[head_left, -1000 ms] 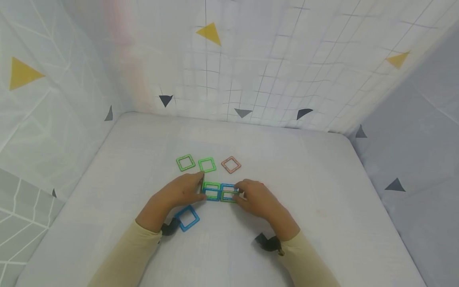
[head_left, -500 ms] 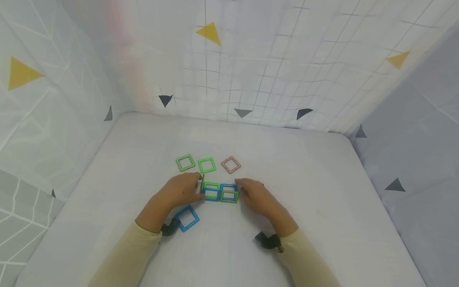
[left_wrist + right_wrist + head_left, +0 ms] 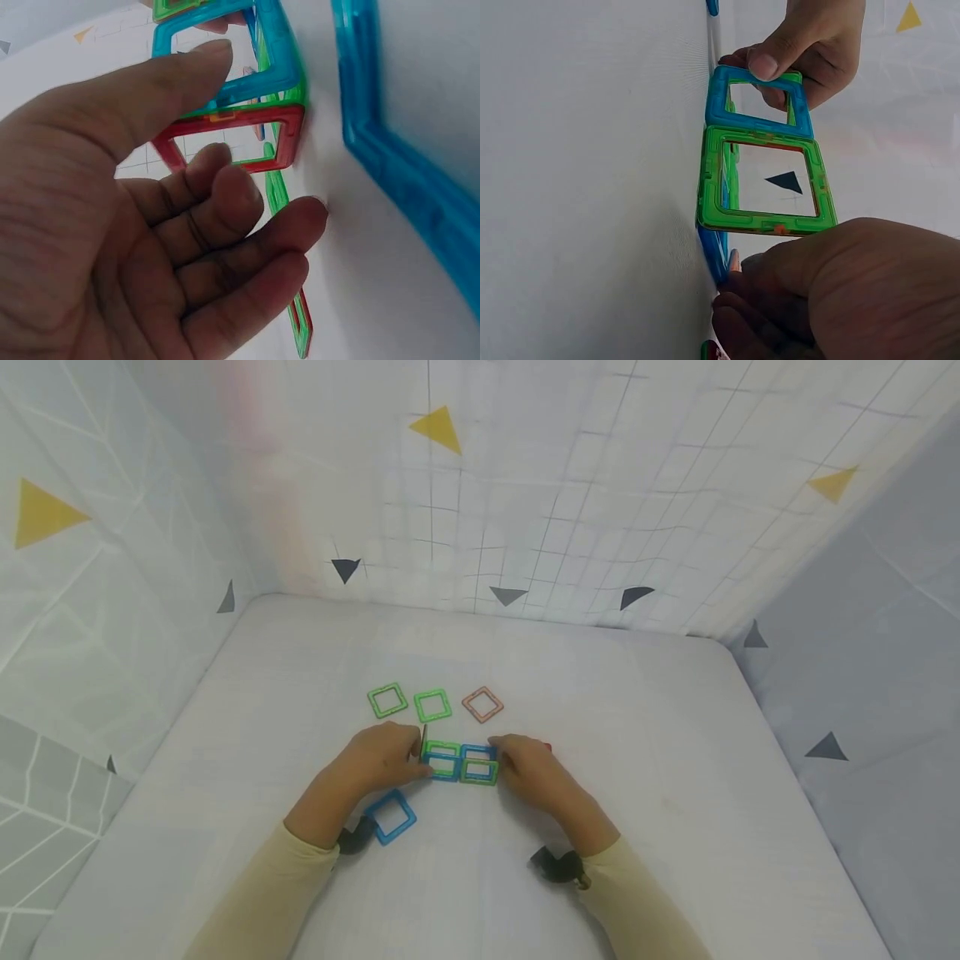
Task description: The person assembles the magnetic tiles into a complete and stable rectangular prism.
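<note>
Square magnetic tiles stand joined in a low block in the middle of the table. Its near side has a blue tile (image 3: 277,45) beside a green tile (image 3: 711,180); a red tile (image 3: 292,139) forms the left end. My left hand (image 3: 378,758) grips this end, its thumb on the blue tile and its fingers bent behind. My right hand (image 3: 536,772) is at the block's right end, its index fingertip by the far blue tile (image 3: 478,748). In the right wrist view its fingers are loosely bent, with no tile seen between them; part of their contact is hidden.
Two green tiles (image 3: 432,705) and an orange-red tile (image 3: 483,704) lie beyond the block on the white table (image 3: 637,710). A loose blue tile (image 3: 392,817) lies near my left wrist. Something red (image 3: 548,747) peeks out behind my right hand.
My right thumb and index finger have drawn back from the block's right-hand tiles, and the hand has moved slightly to the side. My left hand stays nearly still at the left end.
</note>
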The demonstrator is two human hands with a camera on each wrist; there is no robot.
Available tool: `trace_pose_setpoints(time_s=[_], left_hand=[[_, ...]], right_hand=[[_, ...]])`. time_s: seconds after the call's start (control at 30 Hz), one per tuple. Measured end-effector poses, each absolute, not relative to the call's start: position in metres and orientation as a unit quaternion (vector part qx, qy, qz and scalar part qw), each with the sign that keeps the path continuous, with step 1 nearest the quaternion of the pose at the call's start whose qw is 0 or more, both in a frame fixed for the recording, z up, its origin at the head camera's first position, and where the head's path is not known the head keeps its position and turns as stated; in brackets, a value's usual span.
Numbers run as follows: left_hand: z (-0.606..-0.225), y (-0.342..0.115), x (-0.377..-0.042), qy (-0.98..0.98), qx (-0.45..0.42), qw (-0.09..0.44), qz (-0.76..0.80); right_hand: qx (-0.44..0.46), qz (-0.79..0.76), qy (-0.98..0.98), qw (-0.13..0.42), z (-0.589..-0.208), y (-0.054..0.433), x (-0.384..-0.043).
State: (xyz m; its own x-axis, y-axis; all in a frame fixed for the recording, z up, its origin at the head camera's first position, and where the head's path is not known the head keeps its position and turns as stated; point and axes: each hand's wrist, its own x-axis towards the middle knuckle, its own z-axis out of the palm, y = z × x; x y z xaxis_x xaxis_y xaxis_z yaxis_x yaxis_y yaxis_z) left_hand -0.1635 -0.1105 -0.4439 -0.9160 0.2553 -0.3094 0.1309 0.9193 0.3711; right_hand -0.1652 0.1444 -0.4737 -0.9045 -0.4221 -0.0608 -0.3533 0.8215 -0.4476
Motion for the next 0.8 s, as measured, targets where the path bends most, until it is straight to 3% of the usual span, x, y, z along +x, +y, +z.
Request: trace_pose_setpoints(time_s=[0.8], left_hand=[[-0.446,-0.1113,-0.1658,0.967,0.097,0.147,0.183]], right_hand=[[-0.2,-0.216,0.951,0.094,-0.4713,0.141,-0.1606]])
